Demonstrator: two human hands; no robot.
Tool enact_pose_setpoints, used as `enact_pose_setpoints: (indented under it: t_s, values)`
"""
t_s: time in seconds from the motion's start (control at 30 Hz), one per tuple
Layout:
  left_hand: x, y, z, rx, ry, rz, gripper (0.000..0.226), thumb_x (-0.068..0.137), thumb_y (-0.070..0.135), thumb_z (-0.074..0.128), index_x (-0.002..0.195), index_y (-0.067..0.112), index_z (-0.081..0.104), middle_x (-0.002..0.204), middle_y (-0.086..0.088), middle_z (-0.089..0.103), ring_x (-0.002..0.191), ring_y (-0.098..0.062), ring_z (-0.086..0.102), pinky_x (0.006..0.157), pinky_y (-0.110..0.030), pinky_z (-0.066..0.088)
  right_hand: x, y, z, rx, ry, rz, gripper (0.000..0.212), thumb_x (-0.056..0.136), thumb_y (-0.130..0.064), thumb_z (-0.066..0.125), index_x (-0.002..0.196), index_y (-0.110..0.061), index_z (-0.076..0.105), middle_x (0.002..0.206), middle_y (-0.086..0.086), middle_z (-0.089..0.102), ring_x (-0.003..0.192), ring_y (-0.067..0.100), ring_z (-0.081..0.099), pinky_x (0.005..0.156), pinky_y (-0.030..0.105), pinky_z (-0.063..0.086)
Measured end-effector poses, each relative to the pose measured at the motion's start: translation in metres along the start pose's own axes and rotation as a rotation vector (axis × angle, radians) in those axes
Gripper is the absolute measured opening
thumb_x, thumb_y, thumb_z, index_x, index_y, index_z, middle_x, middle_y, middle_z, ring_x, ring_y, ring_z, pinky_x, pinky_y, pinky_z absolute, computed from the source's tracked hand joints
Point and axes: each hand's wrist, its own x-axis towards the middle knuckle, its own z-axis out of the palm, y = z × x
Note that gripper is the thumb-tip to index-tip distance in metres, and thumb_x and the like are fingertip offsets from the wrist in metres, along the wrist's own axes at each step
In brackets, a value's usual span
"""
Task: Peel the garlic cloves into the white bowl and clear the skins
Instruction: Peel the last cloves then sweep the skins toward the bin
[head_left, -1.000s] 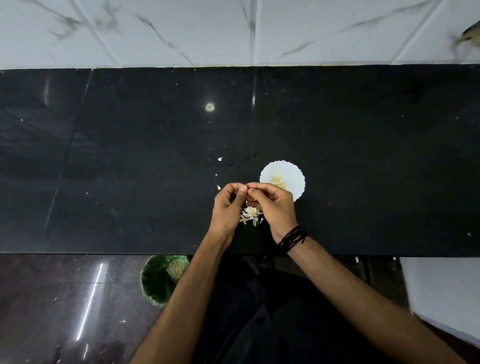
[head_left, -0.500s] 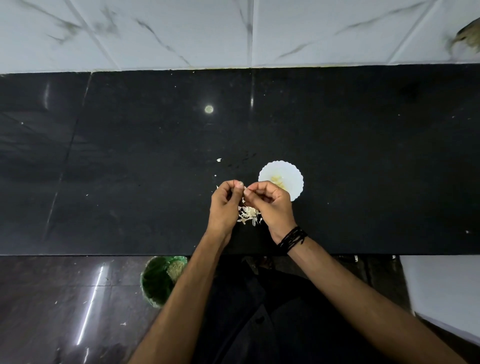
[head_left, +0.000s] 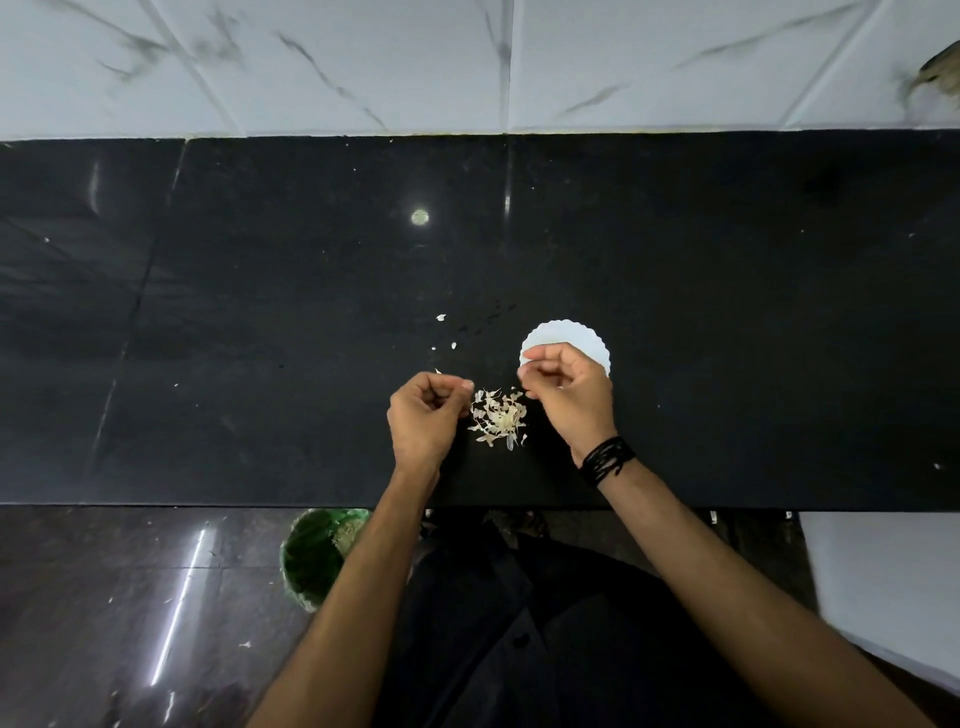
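Left hand (head_left: 423, 415) curled, fingertips pinched together; contents too small to tell. Right hand (head_left: 569, 392) curled over the white bowl (head_left: 576, 338), covering its 6 o'clock rim; whether it holds a clove, cannot tell. Pile of garlic skins (head_left: 497, 418) on black bench (head_left: 260, 312) between the hands. Stray flakes (head_left: 441, 317) at 10 o'clock of pile. Green bin (head_left: 311, 556) on floor below.

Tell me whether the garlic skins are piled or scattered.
Mostly piled: the garlic skins sit heaped on the black counter between both hands, with several stray flakes beyond.
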Motion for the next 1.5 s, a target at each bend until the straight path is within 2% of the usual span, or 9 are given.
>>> enact_pose_setpoints:
  t_s: [0.17, 0.37, 0.5, 0.6, 0.7, 0.9, 1.03, 1.27, 1.5]
  values:
    - [-0.001, -0.006, 0.006, 0.187, -0.010, 0.027, 0.019, 0.079, 0.004, 0.081, 0.090, 0.016, 0.071, 0.074, 0.006, 0.076, 0.074, -0.005, 0.073, 0.081, -0.032, 0.061, 0.011, -0.004, 0.020, -0.386, -0.168, -0.172, 0.028, 0.084, 0.003, 0.068, 0.103, -0.016, 0.076, 0.093, -0.004, 0.075, 0.080, -0.005, 0.067, 0.079, 0.007, 0.049]
    - [0.000, -0.010, 0.006, 0.302, 0.052, 0.034, 0.011, 0.082, 0.024, 0.083, 0.082, 0.020, 0.073, 0.070, 0.009, 0.072, 0.065, -0.002, 0.069, 0.071, -0.028, 0.060, 0.051, -0.009, 0.070, -0.700, -0.255, -0.294, 0.025, 0.084, -0.014, 0.076, 0.109, -0.015, 0.074, 0.102, 0.002, 0.073, 0.088, 0.020, 0.069, 0.087, 0.037, 0.056]
    - [0.001, -0.012, 0.001, 0.311, 0.084, 0.010, 0.021, 0.075, 0.034, 0.088, 0.071, 0.023, 0.071, 0.066, 0.008, 0.070, 0.062, -0.004, 0.065, 0.062, -0.020, 0.054, 0.068, -0.008, 0.090, -0.816, -0.235, -0.295, 0.021, 0.086, -0.019, 0.077, 0.106, -0.012, 0.073, 0.104, 0.006, 0.072, 0.092, 0.027, 0.069, 0.084, 0.039, 0.056]
    - [0.004, -0.016, -0.004, 0.305, 0.105, -0.002, 0.016, 0.079, 0.029, 0.086, 0.076, 0.021, 0.072, 0.068, 0.007, 0.069, 0.062, -0.004, 0.062, 0.063, -0.019, 0.053, 0.074, -0.007, 0.095, -0.884, -0.221, -0.308, 0.003, 0.089, -0.015, 0.073, 0.087, -0.014, 0.075, 0.095, 0.006, 0.072, 0.088, 0.028, 0.069, 0.074, 0.034, 0.055]
    - [0.004, -0.016, -0.006, 0.297, 0.135, -0.011, 0.011, 0.085, 0.026, 0.080, 0.083, 0.018, 0.072, 0.071, 0.006, 0.068, 0.061, -0.002, 0.060, 0.059, -0.010, 0.047, 0.074, -0.009, 0.096, -0.957, -0.278, -0.349, 0.008, 0.091, -0.011, 0.069, 0.084, -0.013, 0.071, 0.096, 0.007, 0.067, 0.088, 0.029, 0.067, 0.074, 0.034, 0.050]
    - [0.012, -0.014, -0.009, 0.283, 0.178, 0.006, 0.006, 0.087, 0.024, 0.078, 0.087, 0.019, 0.075, 0.073, 0.009, 0.070, 0.067, -0.002, 0.065, 0.066, -0.017, 0.054, 0.056, -0.026, 0.053, -0.726, -0.198, -0.353, 0.009, 0.089, -0.015, 0.072, 0.082, -0.020, 0.069, 0.082, -0.002, 0.073, 0.079, 0.016, 0.068, 0.075, 0.030, 0.053]
    - [0.017, -0.015, -0.008, 0.306, 0.239, -0.038, 0.017, 0.081, 0.038, 0.083, 0.081, 0.024, 0.073, 0.075, 0.011, 0.070, 0.072, -0.003, 0.066, 0.067, -0.024, 0.055, 0.043, -0.030, -0.012, -0.684, -0.134, -0.241, 0.009, 0.081, -0.017, 0.082, 0.085, -0.023, 0.077, 0.079, -0.011, 0.074, 0.071, -0.006, 0.064, 0.071, 0.006, 0.049]
    - [0.027, -0.010, 0.003, 0.472, 0.303, -0.056, 0.030, 0.077, 0.044, 0.083, 0.098, 0.029, 0.070, 0.093, 0.012, 0.065, 0.085, -0.008, 0.062, 0.074, -0.033, 0.055, 0.042, -0.007, -0.045, -0.816, -0.202, -0.143, 0.025, 0.086, -0.001, 0.068, 0.097, -0.020, 0.080, 0.092, -0.002, 0.078, 0.087, 0.013, 0.072, 0.093, 0.036, 0.057]
    - [0.033, -0.013, 0.005, 0.525, 0.300, -0.057, 0.013, 0.083, 0.039, 0.079, 0.090, 0.029, 0.075, 0.092, 0.011, 0.067, 0.083, -0.009, 0.064, 0.073, -0.036, 0.056, 0.030, -0.016, -0.015, -0.686, -0.196, -0.261, 0.012, 0.085, -0.013, 0.074, 0.093, -0.022, 0.076, 0.081, -0.014, 0.071, 0.064, -0.005, 0.061, 0.075, 0.014, 0.050]
